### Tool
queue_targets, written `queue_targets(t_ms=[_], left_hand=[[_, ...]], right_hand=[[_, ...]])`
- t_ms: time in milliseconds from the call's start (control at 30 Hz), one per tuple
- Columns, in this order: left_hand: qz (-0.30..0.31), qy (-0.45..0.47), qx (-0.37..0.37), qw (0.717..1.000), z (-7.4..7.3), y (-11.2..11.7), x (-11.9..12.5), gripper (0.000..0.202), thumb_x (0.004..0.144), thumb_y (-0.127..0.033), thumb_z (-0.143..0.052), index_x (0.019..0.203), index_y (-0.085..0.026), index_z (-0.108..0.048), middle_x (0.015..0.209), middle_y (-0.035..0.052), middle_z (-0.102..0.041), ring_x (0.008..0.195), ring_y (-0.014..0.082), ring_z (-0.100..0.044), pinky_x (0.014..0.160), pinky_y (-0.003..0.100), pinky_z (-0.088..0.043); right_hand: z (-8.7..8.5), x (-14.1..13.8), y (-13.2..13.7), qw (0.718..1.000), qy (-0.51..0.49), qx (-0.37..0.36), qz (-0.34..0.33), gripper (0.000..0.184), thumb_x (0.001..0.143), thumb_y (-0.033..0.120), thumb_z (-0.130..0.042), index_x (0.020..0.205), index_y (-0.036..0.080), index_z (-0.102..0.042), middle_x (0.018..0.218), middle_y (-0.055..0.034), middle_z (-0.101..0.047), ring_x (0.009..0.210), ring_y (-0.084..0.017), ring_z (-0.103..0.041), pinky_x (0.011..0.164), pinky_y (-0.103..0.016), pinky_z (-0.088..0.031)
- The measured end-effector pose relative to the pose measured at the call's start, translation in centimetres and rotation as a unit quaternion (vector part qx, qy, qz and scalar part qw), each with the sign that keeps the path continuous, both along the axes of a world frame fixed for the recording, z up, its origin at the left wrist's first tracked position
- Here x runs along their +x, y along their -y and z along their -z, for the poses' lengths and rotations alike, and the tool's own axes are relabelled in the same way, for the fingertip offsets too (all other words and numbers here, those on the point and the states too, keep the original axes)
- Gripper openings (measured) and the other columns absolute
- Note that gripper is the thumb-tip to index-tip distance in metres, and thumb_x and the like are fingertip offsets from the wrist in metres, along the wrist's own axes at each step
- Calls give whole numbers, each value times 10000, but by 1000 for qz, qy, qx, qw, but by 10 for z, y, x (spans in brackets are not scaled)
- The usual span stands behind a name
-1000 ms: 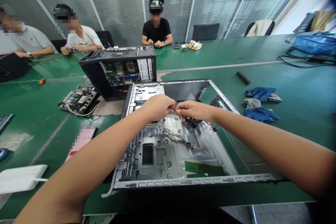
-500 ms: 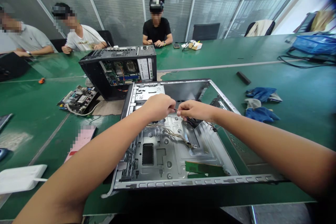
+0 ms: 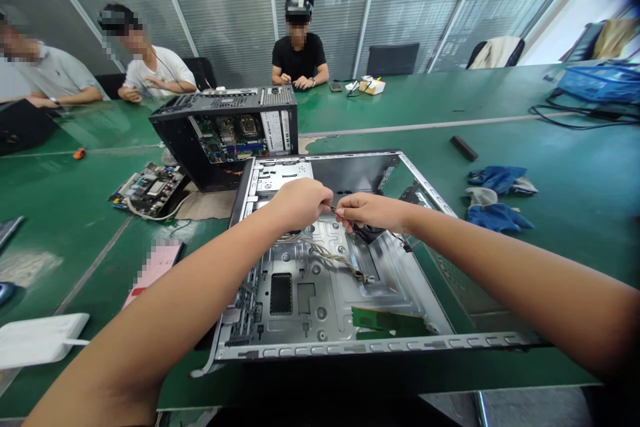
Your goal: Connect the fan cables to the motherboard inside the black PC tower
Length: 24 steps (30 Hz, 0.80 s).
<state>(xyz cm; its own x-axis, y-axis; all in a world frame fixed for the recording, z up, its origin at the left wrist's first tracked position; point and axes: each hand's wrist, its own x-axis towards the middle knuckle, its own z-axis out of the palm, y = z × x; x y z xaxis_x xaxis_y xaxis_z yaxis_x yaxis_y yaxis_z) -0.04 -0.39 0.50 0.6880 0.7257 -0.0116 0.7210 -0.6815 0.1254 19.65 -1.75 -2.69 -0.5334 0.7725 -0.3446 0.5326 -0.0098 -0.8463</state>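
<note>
thin wire (image 3: pixel 334 208): held over the open computer case (image 3: pixel 380 345), near twisted cables (image 3: pixel 334 255); exact kind too small to tell.
wire step: apparently fine handling; the next move likely calls for a light, steady pinch.
left grip (image 3: pixel 303 203): nearly closed, pinching one part of the wire.
right grip (image 3: pixel 367 210): drawn together on another part, just beside the left.

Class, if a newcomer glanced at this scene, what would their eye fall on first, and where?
Perhaps the open metal computer case lying flat in the foreground, with the left hand and right hand pinching a thin strand above it. Behind, to the left, a black tower case stands upright, its circuit board exposed. Blue fabric lies on the green table to the right.
</note>
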Motion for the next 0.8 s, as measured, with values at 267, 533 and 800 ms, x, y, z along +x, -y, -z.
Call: queue_targets(t_ms=[267,533,800], left_hand=[[5,-23,20,1000,2,0,-2,179,880,-299,-544,871,-204,-695,850,71,-684,799,196,-563,685,318,-361],[87,-63,103,989,3,4,4,159,910,-273,-545,878,-203,-685,844,53,-671,824,191,-552,690,313,-342],[115,-78,164,977,9,5,6,148,909,-219,-539,852,-198,-674,820,58,-635,835,199,-534,676,319,-321]], right_hand=[[3,4,-1,1000,7,-19,14,195,807,356,-604,717,186,-572,727,-36,-627,694,-147,-551,626,-279,-377],[4,6,-1,999,-7,-29,20,226,749,401,-664,715,187,-599,702,-26,-642,666,-141,-550,595,-273,-361],[5,6,-1,999,-2,-24,24,252,711,433,-680,707,192,-604,690,-20,-630,655,-141,-527,588,-278,-348]])
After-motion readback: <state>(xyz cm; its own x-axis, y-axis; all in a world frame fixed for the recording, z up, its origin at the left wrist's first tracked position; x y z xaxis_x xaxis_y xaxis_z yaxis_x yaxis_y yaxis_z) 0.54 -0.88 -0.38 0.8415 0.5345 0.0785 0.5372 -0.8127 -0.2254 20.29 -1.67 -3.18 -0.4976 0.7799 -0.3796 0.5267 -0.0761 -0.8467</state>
